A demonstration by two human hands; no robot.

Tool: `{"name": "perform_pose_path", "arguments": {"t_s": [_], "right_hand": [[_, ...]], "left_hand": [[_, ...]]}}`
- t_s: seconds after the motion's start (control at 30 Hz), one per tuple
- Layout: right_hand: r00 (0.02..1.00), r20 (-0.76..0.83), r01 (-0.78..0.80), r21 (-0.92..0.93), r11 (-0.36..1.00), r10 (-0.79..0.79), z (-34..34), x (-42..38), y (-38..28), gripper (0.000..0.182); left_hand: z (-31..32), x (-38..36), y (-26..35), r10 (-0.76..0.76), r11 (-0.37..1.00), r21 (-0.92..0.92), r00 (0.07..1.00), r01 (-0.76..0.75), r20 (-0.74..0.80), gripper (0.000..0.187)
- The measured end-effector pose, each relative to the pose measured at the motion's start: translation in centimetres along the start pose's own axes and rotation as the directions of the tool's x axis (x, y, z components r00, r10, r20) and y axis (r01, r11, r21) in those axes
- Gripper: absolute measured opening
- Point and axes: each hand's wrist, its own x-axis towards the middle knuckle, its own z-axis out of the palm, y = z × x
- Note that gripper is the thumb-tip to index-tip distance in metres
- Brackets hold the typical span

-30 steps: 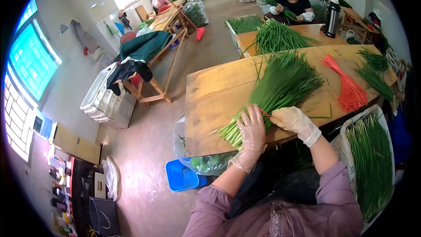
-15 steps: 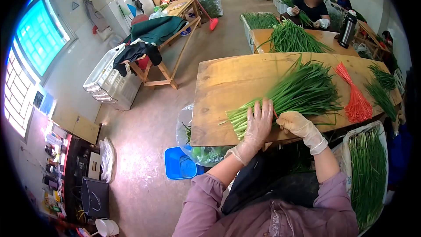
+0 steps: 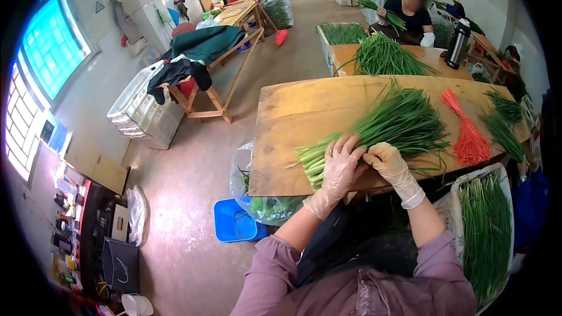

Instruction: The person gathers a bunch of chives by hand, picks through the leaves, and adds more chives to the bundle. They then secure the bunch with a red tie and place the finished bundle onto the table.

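Note:
A large bunch of long green stalks lies across the wooden table, pale ends pointing left. My left hand, in a clear glove, presses on the bunch near its pale ends, fingers wrapped over it. Close beside it, my right hand, gloved too, is closed at the bunch's near side with fingertips pinched; what they hold is hidden. A bundle of red ties lies to the right of the bunch, and smaller green bunches rest at the table's right end.
A crate of green stalks stands at my right. Below the table's left end are a blue basin and a plastic bag. Beyond the table, a co-worker holds stalks near a thermos.
My hands have come closer together, and the red strand seen between them is now hidden. The co-worker has lifted stalks to one side and lowered the other hand. The view has shifted slightly.

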Motion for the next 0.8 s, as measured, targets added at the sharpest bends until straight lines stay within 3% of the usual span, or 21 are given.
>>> {"name": "perform_pose_path", "arguments": {"t_s": [0.07, 0.13, 0.3, 0.37, 0.4, 0.43, 0.47, 0.5, 0.57, 0.63, 0.67, 0.73, 0.8], "right_hand": [[0.997, -0.021, 0.080, -0.034, 0.996, -0.081, 0.3, 0.0, -0.1, 0.017], [0.979, -0.018, 0.198, -0.105, 0.975, -0.201, 0.4, 0.1, -0.6, 0.017], [0.956, 0.079, 0.292, -0.196, 0.936, -0.282, 0.5, 0.2, -0.9, 0.017], [0.955, -0.061, 0.272, -0.205, 0.940, -0.289, 0.5, 0.7, -0.7, 0.016], [0.966, -0.067, 0.228, -0.245, 0.942, -0.251, 0.0, 1.2, -0.7, 0.015], [0.965, -0.071, 0.227, -0.245, 0.942, -0.251, 0.4, 1.3, -0.2, 0.015], [0.979, -0.129, 0.164, 0.053, 0.985, -0.156, 1.2, 1.5, 0.7, 0.015], [0.987, -0.153, 0.099, 0.351, 0.931, -0.047, 1.8, 1.6, 1.3, 0.015], [0.985, -0.146, 0.140, 0.340, 0.930, -0.094, 3.1, 1.8, 1.1, 0.016], [0.971, -0.127, -0.040, 0.750, 0.660, 0.203, 4.6, 2.0, 0.6, 0.021], [0.863, 0.075, -0.418, 0.661, 0.623, 0.500, 3.6, 2.0, 0.4, 0.025], [0.868, 0.020, -0.367, 0.699, 0.614, 0.496, 5.0, 2.5, -0.8, 0.025], [0.879, -0.062, -0.292, 0.712, 0.638, 0.472, 5.7, 2.9, -1.6, 0.025]], "left_hand": [[0.6, 0.1, 0.1, -0.034, 0.998, -0.056, 0.996, 0.030, -0.083, 0.028], [0.9, -0.1, -0.4, -0.031, 0.997, -0.073, 0.995, 0.024, -0.098, 0.026], [0.8, -0.4, -1.1, -0.001, 1.000, -0.013, 0.999, 0.000, -0.053, 0.020], [0.3, 0.0, -0.8, -0.023, 1.000, 0.001, 0.998, 0.023, 0.054, 0.038], [0.1, -0.1, -0.4, -0.023, 1.000, 0.002, 0.998, 0.023, 0.054, 0.038], [-1.2, 0.4, 0.7, -0.067, 0.997, 0.042, 0.996, 0.064, 0.058, 0.055], [-1.9, 0.7, 1.3, -0.108, 0.991, 0.083, 0.992, 0.103, 0.062, 0.073], [-1.8, 0.8, 1.2, -0.104, 0.991, 0.086, 0.992, 0.099, 0.066, 0.073], [-1.2, 0.9, 0.7, -0.215, 0.917, 0.379, 0.955, 0.125, 0.206, 0.099], [0.3, 1.0, 0.0, -0.205, 0.879, 0.467, 0.959, 0.093, 0.195, 0.095], [1.0, 1.0, -0.5, -0.166, 0.829, 0.555, 0.979, 0.072, 0.121, 0.093], [1.5, 1.1, -1.3, -0.114, 0.771, 0.635, 0.991, 0.047, 0.065, 0.092], [1.1, 2.0, -2.4, -0.123, 0.880, 0.470, 0.988, 0.065, 0.093, 0.071]]}}
